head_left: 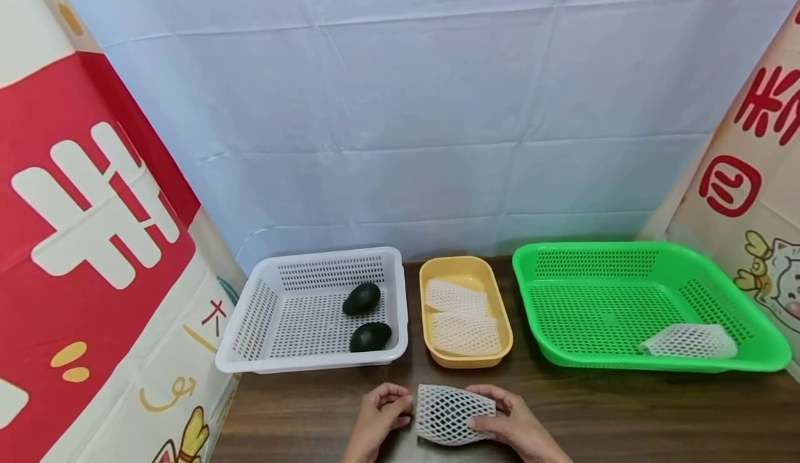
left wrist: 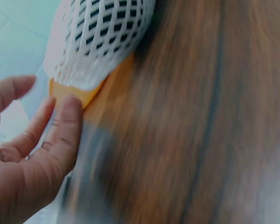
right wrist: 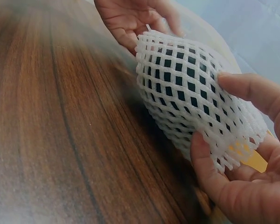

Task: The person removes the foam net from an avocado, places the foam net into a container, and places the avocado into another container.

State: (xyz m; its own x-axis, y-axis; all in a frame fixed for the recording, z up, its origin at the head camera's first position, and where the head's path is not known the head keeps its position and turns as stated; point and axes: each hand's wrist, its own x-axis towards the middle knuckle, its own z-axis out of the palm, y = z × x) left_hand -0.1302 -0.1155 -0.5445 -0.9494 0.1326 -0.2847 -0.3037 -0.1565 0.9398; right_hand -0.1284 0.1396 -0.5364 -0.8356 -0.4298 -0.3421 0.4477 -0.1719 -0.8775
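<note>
Near the table's front edge, my right hand (head_left: 521,425) grips one end of a white foam net sleeve (head_left: 453,414), thumb on the near side and fingers behind. Through the mesh in the right wrist view, a dark avocado (right wrist: 179,79) fills the sleeve (right wrist: 203,105). My left hand (head_left: 378,418) is just left of the sleeve's other end, fingers loosely bent and holding nothing. In the left wrist view a gap separates its fingertips (left wrist: 72,107) from the sleeve (left wrist: 107,37).
A white basket (head_left: 250,362) at left holds two dark avocados (head_left: 362,299). The yellow tray (head_left: 469,362) in the middle has foam sleeves (head_left: 465,332) in it. At right, a green basket (head_left: 600,303) holds another white foam sleeve (head_left: 690,341). A pale cloth (head_left: 400,102) hangs behind.
</note>
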